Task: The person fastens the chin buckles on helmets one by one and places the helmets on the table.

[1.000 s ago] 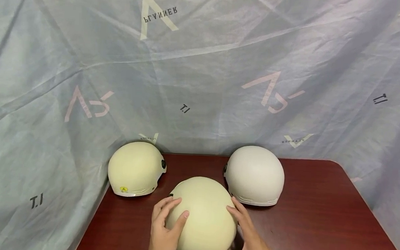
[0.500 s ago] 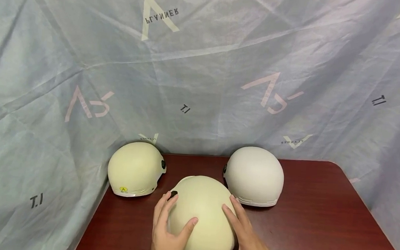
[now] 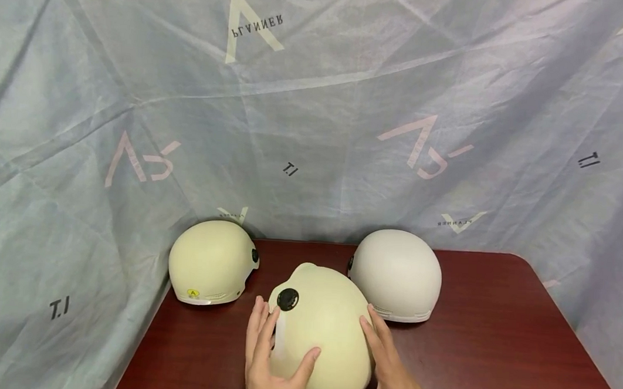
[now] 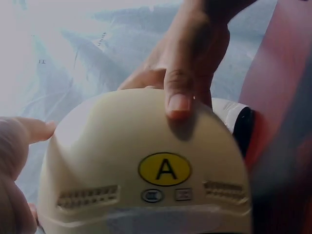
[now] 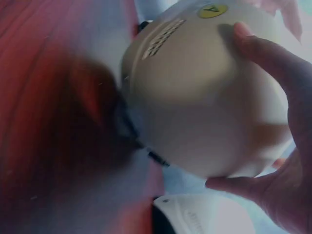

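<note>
Midway along the near part of the head view, both hands hold a cream helmet (image 3: pixel 331 330) between them, tilted so a black round vent faces up at its left. My left hand (image 3: pixel 276 357) grips its left side, thumb across the shell and fingers along the edge. On the other side my right hand (image 3: pixel 392 363) grips the shell, fingers on the side; its thumb (image 5: pixel 258 46) presses near the back in the right wrist view. A yellow "A" sticker (image 4: pixel 165 169) shows on the back in the left wrist view. The helmet's inside is hidden.
A second cream helmet (image 3: pixel 210 259) stands at the back left of the dark red table (image 3: pixel 494 333). At the back, right of centre, stands a white helmet (image 3: pixel 397 275), close behind the held one. A grey printed cloth (image 3: pixel 320 130) hangs behind and along the sides.
The held helmet has turned and tilted, bringing its black round vent and side edge into sight. It has shifted slightly right and away, with my left hand following to the right.
</note>
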`<state>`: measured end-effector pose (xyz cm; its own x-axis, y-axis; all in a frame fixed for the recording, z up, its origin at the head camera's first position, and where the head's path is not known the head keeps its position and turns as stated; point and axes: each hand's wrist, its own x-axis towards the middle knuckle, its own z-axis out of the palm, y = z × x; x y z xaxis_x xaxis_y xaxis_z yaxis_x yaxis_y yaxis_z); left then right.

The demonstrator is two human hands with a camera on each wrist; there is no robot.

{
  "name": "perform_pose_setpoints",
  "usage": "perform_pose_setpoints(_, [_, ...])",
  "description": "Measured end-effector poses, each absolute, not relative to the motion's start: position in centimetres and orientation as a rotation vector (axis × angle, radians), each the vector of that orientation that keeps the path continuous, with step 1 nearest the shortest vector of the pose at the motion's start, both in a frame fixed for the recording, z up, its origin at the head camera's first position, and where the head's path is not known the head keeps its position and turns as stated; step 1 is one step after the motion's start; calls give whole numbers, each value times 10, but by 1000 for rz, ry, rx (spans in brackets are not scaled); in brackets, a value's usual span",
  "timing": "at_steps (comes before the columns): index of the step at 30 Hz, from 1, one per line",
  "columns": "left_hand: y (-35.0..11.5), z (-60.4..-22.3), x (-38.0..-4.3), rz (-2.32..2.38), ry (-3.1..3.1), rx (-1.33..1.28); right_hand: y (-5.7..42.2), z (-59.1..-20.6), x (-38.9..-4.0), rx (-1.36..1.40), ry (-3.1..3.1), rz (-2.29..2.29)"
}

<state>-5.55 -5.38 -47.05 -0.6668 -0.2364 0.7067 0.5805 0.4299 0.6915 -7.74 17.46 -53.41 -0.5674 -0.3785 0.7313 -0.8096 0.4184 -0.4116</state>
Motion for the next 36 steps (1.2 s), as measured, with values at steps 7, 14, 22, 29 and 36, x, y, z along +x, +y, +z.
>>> perform_pose_setpoints(7, [-54,-471,-56,-1236,-1980,-270,178,-543,-77,984,-2112,1082])
perform_pose_setpoints(14, [-53,-475,-60,-977,-2035,-531,179,-545,-78,989,-2087,1111])
perform_pose_setpoints(22, [-57,-479,-66,-724,-2041,-751,183,-546,-72,957,-2118,1128])
perform_pose_setpoints(29, [-57,-479,-70,-657,-1963,-941,182,-544,-70,947,-2111,1114])
perform_pose_setpoints(36, [-46,-479,-67,-530,-1970,-1013,181,-537,-73,977,-2082,1077])
